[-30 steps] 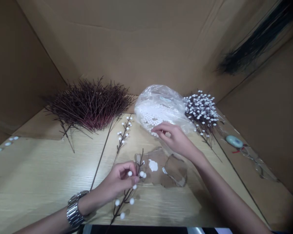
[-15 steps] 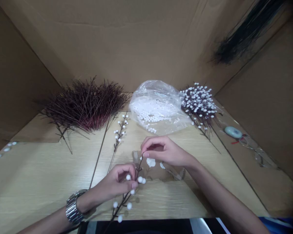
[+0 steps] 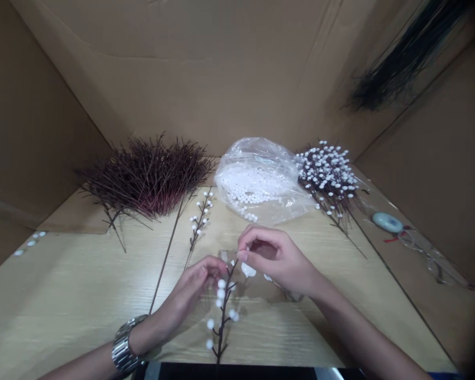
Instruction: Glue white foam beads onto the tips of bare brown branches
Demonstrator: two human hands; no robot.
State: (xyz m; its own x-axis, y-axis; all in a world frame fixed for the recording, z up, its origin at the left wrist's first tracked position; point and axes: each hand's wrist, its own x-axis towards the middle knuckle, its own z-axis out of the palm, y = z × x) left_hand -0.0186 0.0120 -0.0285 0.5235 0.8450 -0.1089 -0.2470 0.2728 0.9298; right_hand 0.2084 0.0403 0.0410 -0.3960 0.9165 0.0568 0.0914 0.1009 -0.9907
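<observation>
A dark brown artificial twig with white berries [image 3: 221,322] hangs between my hands, its lower end toward the table's front edge. My right hand [image 3: 275,256] is closed in a pinch on the twig's upper tip. Beside the stem, my left hand [image 3: 198,279] has its fingers loosely curled and apart; its fingertips come close to the twig, and whether they touch it I cannot tell. Under the hands lies a piece of cardboard [image 3: 257,290] with white glue-like patches [image 3: 248,269]. Another berried twig [image 3: 200,221] lies just beyond my left hand.
At the back left is a heap of bare brown twigs [image 3: 150,174]. A clear bag of white berries [image 3: 257,184] sits at the back middle, with a bundle of berried twigs [image 3: 328,171] right of it. Glasses [image 3: 431,256] and a pale oval object [image 3: 387,221] lie at right.
My left hand has let go of the stem and drawn slightly back. The twig has turned more upright, while my right hand still pinches its tip. The view has shifted a little.
</observation>
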